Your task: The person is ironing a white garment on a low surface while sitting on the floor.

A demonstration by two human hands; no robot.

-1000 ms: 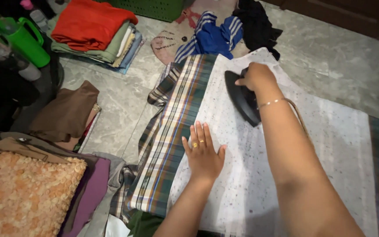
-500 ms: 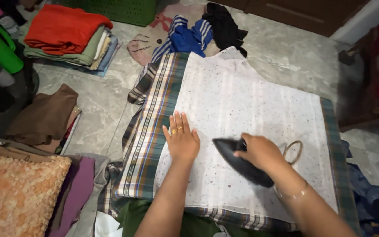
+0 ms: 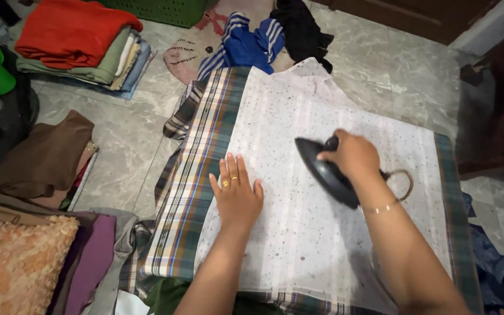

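Two hands at mid-pressing: right hand (image 3: 352, 154) closed around black iron (image 3: 325, 172) on speckled white cloth (image 3: 322, 233), left hand (image 3: 237, 195) flat, empty, pinning it; next stroke likely wants unpressed fabric held taut.

Even, moderate indoor light from above; soft shadows under both arms. Slight motion blur, wide-angle stretch at edges, dim corners.
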